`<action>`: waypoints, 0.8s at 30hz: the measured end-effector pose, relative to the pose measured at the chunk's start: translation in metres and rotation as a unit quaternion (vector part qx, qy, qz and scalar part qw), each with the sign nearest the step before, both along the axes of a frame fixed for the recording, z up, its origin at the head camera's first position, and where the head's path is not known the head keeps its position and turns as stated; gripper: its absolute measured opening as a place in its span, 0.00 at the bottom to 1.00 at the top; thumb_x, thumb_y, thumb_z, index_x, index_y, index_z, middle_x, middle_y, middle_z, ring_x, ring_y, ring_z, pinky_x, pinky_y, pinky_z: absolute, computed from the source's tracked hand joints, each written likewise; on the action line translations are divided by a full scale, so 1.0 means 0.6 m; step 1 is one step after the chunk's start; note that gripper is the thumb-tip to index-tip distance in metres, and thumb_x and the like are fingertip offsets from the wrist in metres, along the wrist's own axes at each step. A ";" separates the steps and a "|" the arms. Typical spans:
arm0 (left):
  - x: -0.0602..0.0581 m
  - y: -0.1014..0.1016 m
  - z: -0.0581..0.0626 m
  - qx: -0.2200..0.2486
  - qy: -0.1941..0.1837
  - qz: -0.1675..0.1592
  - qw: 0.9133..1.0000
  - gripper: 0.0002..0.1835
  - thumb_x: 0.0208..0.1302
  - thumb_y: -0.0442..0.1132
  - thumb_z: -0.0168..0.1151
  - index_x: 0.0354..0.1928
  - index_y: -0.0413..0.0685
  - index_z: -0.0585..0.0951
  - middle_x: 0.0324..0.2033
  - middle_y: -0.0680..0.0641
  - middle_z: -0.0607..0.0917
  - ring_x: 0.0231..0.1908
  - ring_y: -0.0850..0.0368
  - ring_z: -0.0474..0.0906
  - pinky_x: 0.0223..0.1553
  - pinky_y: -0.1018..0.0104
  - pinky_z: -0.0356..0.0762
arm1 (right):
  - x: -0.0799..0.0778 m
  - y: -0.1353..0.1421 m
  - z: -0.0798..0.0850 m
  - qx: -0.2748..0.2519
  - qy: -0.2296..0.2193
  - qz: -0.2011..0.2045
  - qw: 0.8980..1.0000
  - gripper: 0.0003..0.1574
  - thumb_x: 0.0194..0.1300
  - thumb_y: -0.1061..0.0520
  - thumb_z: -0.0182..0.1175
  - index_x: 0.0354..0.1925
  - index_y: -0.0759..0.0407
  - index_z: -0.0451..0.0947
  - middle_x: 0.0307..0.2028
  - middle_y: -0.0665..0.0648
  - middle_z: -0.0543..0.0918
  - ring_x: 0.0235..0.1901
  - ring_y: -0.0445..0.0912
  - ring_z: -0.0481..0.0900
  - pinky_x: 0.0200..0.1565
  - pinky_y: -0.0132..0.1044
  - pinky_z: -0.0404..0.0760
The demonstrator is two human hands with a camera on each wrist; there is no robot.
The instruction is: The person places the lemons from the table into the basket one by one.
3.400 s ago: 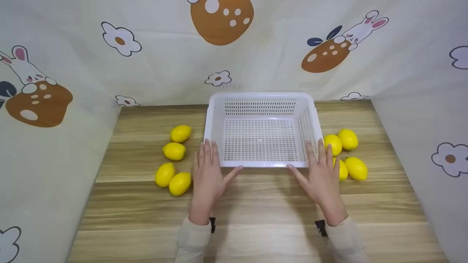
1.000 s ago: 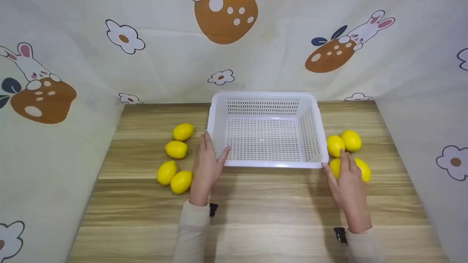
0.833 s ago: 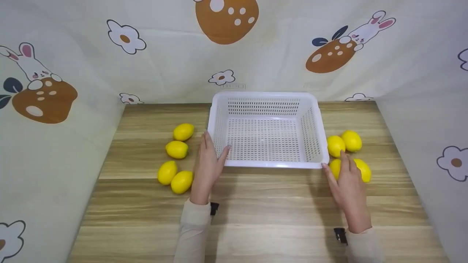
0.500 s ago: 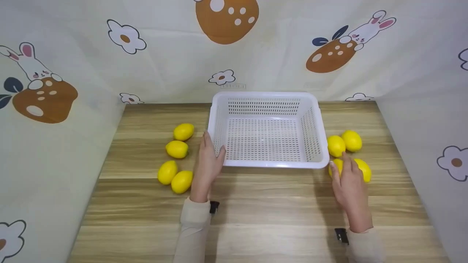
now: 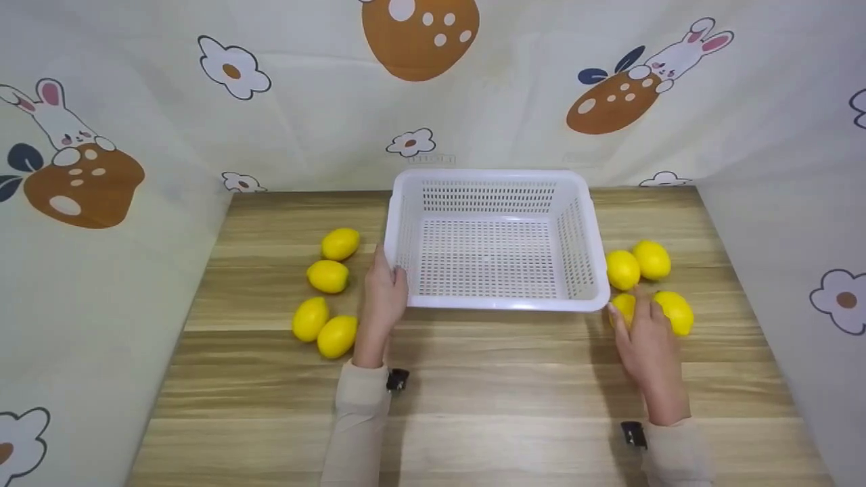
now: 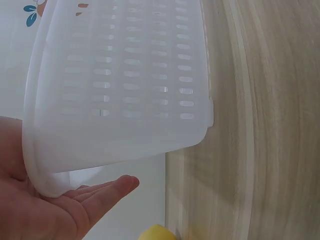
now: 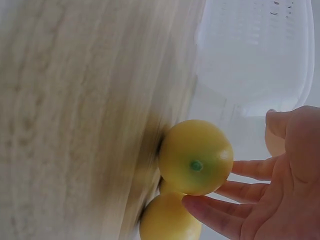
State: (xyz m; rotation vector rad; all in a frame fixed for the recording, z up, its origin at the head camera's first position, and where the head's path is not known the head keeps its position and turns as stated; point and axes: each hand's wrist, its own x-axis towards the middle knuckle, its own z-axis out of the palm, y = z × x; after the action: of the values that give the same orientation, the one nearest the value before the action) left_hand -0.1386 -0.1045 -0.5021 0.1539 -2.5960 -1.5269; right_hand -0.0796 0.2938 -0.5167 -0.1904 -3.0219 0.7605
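Note:
A white slotted plastic basket (image 5: 487,306) stands at the back middle of the wooden table. My left hand (image 5: 385,294) holds its front left corner, thumb over the rim and fingers outside; in the left wrist view the basket's rim (image 6: 31,145) lies in the palm. Over the lemons right of the basket, my right hand (image 5: 651,348) reaches down with fingers spread. In the right wrist view, its fingertips touch a lemon (image 7: 196,157) with a green tip, the thumb standing apart from it. Another lemon (image 7: 170,220) lies right beside that one.
Left of the basket lie several yellow lemons, among them a far one (image 5: 340,243) and a near one (image 5: 337,337). Behind my right hand are two more lemons, one (image 5: 622,270) close to the basket wall. A printed cloth (image 5: 318,128) encloses the table (image 5: 500,406) at back and sides.
Both hands first lay along the basket's two front corners. The right hand has moved right onto the lemons, nudging one slightly right. The left thumb has drawn in over the rim.

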 end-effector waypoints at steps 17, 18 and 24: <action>0.004 0.012 -0.007 -0.007 0.007 0.041 0.999 0.30 0.78 0.28 0.46 0.78 0.28 0.58 0.66 0.23 0.75 0.58 0.35 0.81 0.60 0.42 0.80 | -0.010 0.009 -0.015 0.015 0.004 0.002 1.000 0.45 0.75 0.51 0.64 0.68 0.86 0.59 0.63 0.90 0.66 0.56 0.81 0.74 0.56 0.73 0.75; 0.005 0.012 -0.007 -0.008 0.001 0.044 0.999 0.30 0.79 0.28 0.46 0.79 0.28 0.57 0.67 0.24 0.75 0.59 0.36 0.81 0.61 0.42 0.80 | -0.011 0.009 -0.016 0.015 0.000 0.000 1.000 0.45 0.74 0.51 0.65 0.68 0.86 0.59 0.63 0.90 0.65 0.56 0.81 0.74 0.57 0.73 0.75; 0.007 0.012 -0.004 -0.022 -0.012 0.046 0.999 0.30 0.79 0.30 0.47 0.79 0.28 0.57 0.67 0.25 0.75 0.59 0.36 0.81 0.60 0.43 0.80 | -0.014 0.010 -0.015 0.007 -0.028 0.000 1.000 0.47 0.72 0.54 0.67 0.70 0.86 0.56 0.66 0.90 0.62 0.60 0.80 0.71 0.62 0.73 0.71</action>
State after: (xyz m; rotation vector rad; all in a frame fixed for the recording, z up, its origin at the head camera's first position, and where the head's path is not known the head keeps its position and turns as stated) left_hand -0.1343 -0.0973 -0.5042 0.2844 -2.6004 -1.4451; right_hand -0.0880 0.2997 -0.5254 -0.2150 -3.0781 0.7472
